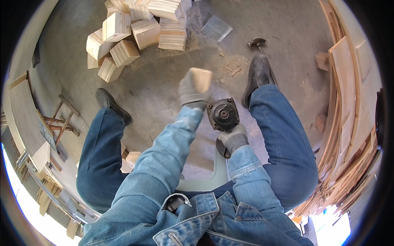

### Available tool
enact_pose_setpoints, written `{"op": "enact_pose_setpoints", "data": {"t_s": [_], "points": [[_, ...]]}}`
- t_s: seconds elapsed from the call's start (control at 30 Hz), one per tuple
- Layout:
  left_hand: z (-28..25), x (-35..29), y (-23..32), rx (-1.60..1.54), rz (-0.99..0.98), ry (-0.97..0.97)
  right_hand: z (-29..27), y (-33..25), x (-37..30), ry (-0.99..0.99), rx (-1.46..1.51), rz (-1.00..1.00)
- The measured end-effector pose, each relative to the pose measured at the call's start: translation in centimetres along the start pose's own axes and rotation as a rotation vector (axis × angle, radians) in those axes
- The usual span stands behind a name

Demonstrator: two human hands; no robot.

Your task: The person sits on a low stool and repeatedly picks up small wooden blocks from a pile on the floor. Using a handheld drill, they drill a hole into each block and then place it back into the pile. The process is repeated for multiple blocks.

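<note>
My left hand [191, 89], in a grey work glove and smeared by motion, is closed on a small pale wood block [201, 80] above the floor between my feet. Just to the right and nearer me, my gloved right hand [234, 137] grips a black nail gun [223, 114]. The tool's square, bolted cap with a round centre faces up, and most of its body is hidden beneath. A dark rounded part [222, 148] shows beside the right wrist. The two hands are close together but apart.
Stacked plywood blocks [146, 33] lie far left, near a clear plastic sheet [217, 28]. By my right shoe rests a hammer [257, 42]. Wood sheets [344, 69] lean along the right; a small wooden stand [61, 119] is left. A pale green seat [221, 170] shows under me.
</note>
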State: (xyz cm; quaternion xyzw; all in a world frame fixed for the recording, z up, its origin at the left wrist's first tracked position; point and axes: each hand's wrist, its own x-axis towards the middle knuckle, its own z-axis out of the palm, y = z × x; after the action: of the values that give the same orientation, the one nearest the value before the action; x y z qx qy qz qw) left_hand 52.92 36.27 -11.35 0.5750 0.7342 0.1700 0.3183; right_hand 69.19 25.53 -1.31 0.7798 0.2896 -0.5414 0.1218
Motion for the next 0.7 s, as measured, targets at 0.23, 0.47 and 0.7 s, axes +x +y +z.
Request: {"op": "enact_pose_setpoints", "data": {"t_s": [0.23, 0.47, 0.7], "points": [[1.0, 4.6, 4.0, -0.233, 0.008, -0.254, -0.8, 0.4, 0.7, -0.062, 0.377, -0.005], [-4.7, 2.7, -3.8, -1.153, -0.464, -0.245, 0.0, 0.3, 0.3, -0.016, 0.114, -0.055], [-6.8, 2.1, -13.7, -1.096, -0.803, 0.002, -1.1, -2.2, -1.2, -0.123, 0.045, 0.037]]}}
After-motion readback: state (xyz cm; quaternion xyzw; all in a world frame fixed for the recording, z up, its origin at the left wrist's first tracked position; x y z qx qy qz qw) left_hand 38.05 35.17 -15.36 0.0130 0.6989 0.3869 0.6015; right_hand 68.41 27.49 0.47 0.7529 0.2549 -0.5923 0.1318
